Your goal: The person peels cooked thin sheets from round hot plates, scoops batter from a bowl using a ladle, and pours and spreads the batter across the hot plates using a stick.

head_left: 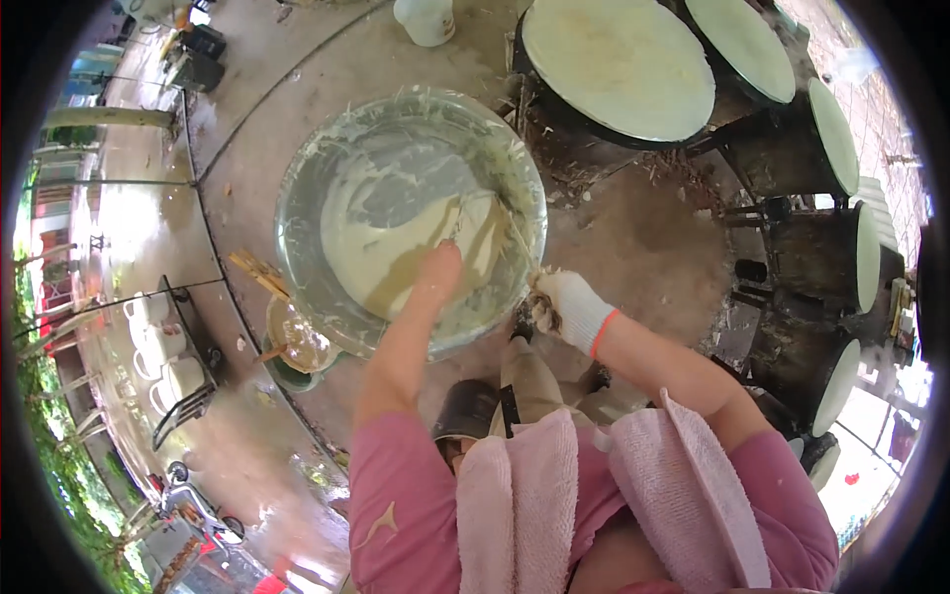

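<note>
A large round metal basin (294, 188) stands in front of me, with pale cream-coloured batter (361, 247) pooled in it and smeared up its wall. Over the batter is my bare left hand (442, 265), its fingers closed. A thin item sticks out beyond them toward the far right wall of the basin; its kind is too small to tell. My right hand (574, 305) wears a white knit glove with a red-orange cuff and soiled fingertips. Those fingers are curled at the basin's near right rim and appear to grip it.
Several dark round stoves with pale round tops, such as the large one (618, 64), curve along the right. A white bucket (426, 22) stands beyond the basin. At its near left is a smaller bowl (300, 337) with sticks beside it. White jugs (163, 346) and a cart stand farther left.
</note>
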Motion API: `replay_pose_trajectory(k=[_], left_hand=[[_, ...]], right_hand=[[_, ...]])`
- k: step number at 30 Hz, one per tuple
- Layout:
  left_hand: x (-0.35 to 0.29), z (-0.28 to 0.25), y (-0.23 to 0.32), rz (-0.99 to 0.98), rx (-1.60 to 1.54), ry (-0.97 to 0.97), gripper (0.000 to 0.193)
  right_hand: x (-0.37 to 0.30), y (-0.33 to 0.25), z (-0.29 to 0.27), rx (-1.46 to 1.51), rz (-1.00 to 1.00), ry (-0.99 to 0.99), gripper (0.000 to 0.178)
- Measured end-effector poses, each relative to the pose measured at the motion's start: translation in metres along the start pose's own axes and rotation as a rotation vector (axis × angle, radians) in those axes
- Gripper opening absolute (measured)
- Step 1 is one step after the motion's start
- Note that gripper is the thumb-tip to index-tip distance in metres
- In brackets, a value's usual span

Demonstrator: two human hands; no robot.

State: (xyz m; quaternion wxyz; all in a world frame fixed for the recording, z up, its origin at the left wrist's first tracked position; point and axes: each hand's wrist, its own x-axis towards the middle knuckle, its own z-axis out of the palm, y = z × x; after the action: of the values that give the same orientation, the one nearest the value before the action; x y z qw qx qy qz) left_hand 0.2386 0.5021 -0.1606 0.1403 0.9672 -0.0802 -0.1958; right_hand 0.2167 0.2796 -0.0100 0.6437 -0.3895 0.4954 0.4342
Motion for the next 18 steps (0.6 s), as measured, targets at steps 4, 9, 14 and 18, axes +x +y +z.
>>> replay_pose_trajectory(k=[4, 9, 14, 18], left_hand=[[-0.009, 0.011, -0.004, -0.208, -0.284, -0.415, 0.017], [-0.081, 0.014, 0.018, -0.759, -1.695, -0.614, 0.022], [-0.142, 0.017, 0.077, -0.484, -2.554, -0.48, 0.024], [-0.184, -0.041, 0.107, -0.362, -2.755, -0.383, 0.024]], right_hand=[[-0.01, 0.037, 0.005, -0.025, 0.108, 0.042, 0.017], [-0.049, 0.071, -0.019, 0.033, 0.17, -0.084, 0.013], [-0.103, 0.103, -0.061, -0.129, 0.007, -0.26, 0.013], [-0.139, 0.126, -0.097, -0.302, -0.111, -0.306, 0.008]])
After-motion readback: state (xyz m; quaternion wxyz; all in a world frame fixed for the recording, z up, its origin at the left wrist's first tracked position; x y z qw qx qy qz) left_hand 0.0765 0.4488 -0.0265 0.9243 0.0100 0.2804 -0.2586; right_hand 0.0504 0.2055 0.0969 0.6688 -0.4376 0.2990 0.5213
